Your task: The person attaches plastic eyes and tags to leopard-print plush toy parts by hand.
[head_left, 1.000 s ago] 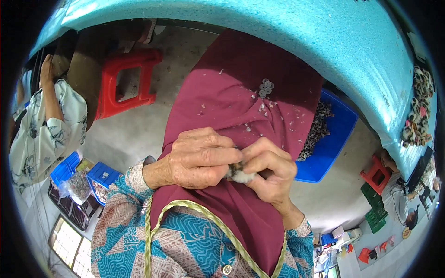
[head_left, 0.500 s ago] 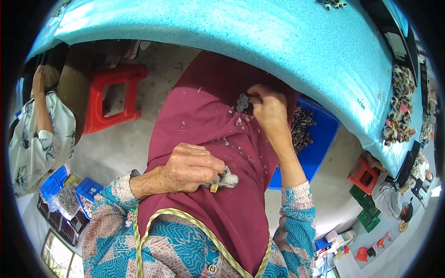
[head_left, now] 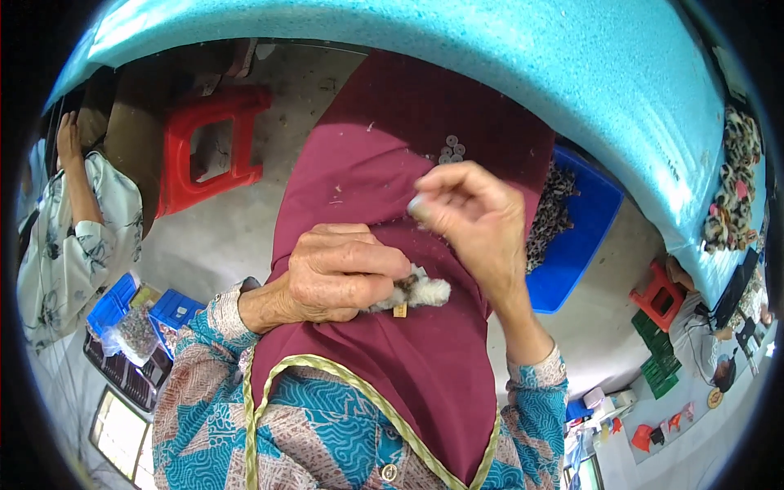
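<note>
Over the maroon apron (head_left: pixel 343 175) on my lap, my left hand (head_left: pixel 339 269) is closed round a small fluffy plush piece (head_left: pixel 429 292), white with some dark fur. A little yellowish tag (head_left: pixel 400 310) hangs from it below my fingers. Much of the plush is hidden inside the hand. My right hand (head_left: pixel 486 224) is above and to the right of the plush, apart from it. Its thumb and forefinger pinch a small pale grey disc (head_left: pixel 415 205), slightly blurred. Several similar grey discs (head_left: pixel 452 150) lie clustered on the apron, beyond the right hand.
A table with a light-blue cover (head_left: pixel 490 49) curves across the far side. Spotted plush pieces fill a blue bin (head_left: pixel 584 237) right of my lap; more spotted plush (head_left: pixel 739 180) lies on the table's right. Left are a red stool (head_left: pixel 175 163), a person's arm (head_left: pixel 84 192) and blue boxes (head_left: pixel 175 310).
My right hand has come back from the discs toward my left hand, with one disc pinched in its fingers. My left hand still holds the plush. The whole view has shifted slightly.
</note>
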Demonstrator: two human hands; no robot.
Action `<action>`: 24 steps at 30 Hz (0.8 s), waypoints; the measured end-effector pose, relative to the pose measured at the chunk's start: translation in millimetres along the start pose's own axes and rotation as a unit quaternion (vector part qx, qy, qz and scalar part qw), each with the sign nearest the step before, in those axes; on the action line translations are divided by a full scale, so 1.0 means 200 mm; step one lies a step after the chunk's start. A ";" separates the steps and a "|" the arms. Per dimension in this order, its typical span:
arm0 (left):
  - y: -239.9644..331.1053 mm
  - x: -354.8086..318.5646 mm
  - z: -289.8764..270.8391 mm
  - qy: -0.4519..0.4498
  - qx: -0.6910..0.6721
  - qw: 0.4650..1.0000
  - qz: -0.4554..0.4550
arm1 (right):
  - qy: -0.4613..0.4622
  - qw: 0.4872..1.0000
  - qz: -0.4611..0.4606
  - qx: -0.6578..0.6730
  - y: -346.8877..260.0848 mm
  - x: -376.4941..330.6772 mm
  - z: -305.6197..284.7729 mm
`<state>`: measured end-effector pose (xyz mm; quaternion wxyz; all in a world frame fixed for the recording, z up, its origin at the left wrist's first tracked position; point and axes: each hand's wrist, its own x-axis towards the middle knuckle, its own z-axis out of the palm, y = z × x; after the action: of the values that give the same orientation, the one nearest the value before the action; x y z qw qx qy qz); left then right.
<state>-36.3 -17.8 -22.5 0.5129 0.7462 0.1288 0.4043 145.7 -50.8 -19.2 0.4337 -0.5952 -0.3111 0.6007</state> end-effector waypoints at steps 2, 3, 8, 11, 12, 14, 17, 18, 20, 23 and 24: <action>-0.01 0.00 0.00 0.007 0.002 1.000 -0.010 | -0.029 0.995 0.036 0.092 0.00 -0.08 0.06; -0.01 -0.01 -0.01 0.019 0.008 1.000 -0.017 | -0.039 0.992 0.054 0.111 -0.01 -0.11 0.07; 0.03 -0.05 -0.01 0.043 0.001 0.997 -0.066 | -0.011 0.983 0.069 0.170 0.03 -0.21 0.10; 0.05 -0.06 0.00 0.044 0.013 0.995 -0.085 | -0.029 0.980 0.062 0.187 0.04 -0.22 0.09; 0.06 -0.05 0.00 0.043 0.030 0.994 -0.094 | -0.027 0.978 0.054 0.200 0.05 -0.22 0.09; 0.07 -0.06 -0.01 0.044 0.052 0.993 -0.098 | -0.030 0.976 0.042 0.211 0.05 -0.22 0.10; 0.07 -0.06 -0.01 0.047 0.052 0.992 -0.104 | -0.036 0.981 0.035 0.186 0.05 -0.22 0.09; 0.07 -0.06 -0.01 0.044 0.065 0.992 -0.103 | -0.035 0.982 0.027 0.185 0.05 -0.22 0.09; 0.07 -0.04 -0.01 0.041 0.077 0.991 -0.101 | -0.033 0.982 0.018 0.183 0.05 -0.22 0.09; 0.08 -0.04 -0.01 0.040 0.079 0.990 -0.107 | -0.017 0.989 0.017 0.149 0.05 -0.23 0.10; 0.07 -0.05 -0.01 0.042 0.090 0.989 -0.106 | -0.015 0.987 0.010 0.157 0.07 -0.23 0.10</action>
<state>-47.4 -29.0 -13.9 0.4778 0.7538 0.2649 0.3652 120.2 -94.1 -8.9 0.5110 -0.5138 -0.2136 0.6552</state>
